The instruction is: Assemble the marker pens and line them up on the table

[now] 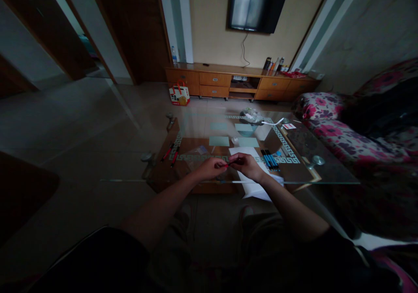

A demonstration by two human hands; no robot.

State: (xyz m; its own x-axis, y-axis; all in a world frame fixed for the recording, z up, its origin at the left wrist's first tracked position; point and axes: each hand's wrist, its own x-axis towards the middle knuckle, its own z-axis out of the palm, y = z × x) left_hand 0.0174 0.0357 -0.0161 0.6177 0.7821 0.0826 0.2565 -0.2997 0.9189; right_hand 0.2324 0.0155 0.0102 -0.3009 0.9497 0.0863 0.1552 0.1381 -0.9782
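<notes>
Both my hands meet over the near edge of a glass coffee table (313, 162). My left hand (211, 168) and my right hand (247, 165) are both closed on one red pen (232, 163), which runs between their fingertips. Under my right hand a white sheet of paper (254, 188) hangs over the table's edge. Several blue pens (269, 159) lie side by side just right of that hand. Two red pens (171, 154) lie at the table's left end.
Pale green cards (219, 141) and a bowl of wrapped items (250, 118) sit further back on the glass. A floral sofa (339, 132) stands at the right. A wooden TV cabinet (235, 82) and a red and white bag (179, 94) are beyond the table.
</notes>
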